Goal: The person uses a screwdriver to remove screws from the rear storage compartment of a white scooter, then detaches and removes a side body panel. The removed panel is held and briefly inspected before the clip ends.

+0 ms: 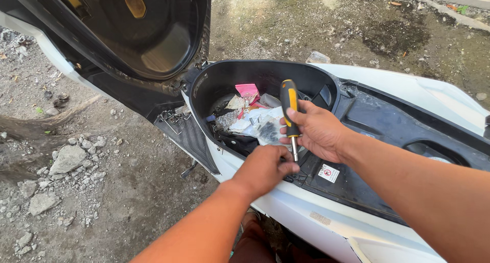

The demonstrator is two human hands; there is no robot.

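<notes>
My right hand (319, 130) grips a screwdriver with a black and yellow handle (289, 107), held upright with its metal shaft pointing down. My left hand (265, 167) is closed just below, its fingertips at the shaft's lower end near the rim of the storage tub. Both hands hover over a white scooter's open under-seat compartment (219, 84), a black tub holding a pink packet (247, 91), crumpled plastic bags and papers (255, 124). What the left fingers pinch is hidden.
The raised seat (127, 33) stands open at the upper left, underside toward me. White body panels (408, 89) run to the right. Dirt ground with stones and rubble (66, 161) lies left of the scooter. A small warning sticker (328, 172) sits on the black frame.
</notes>
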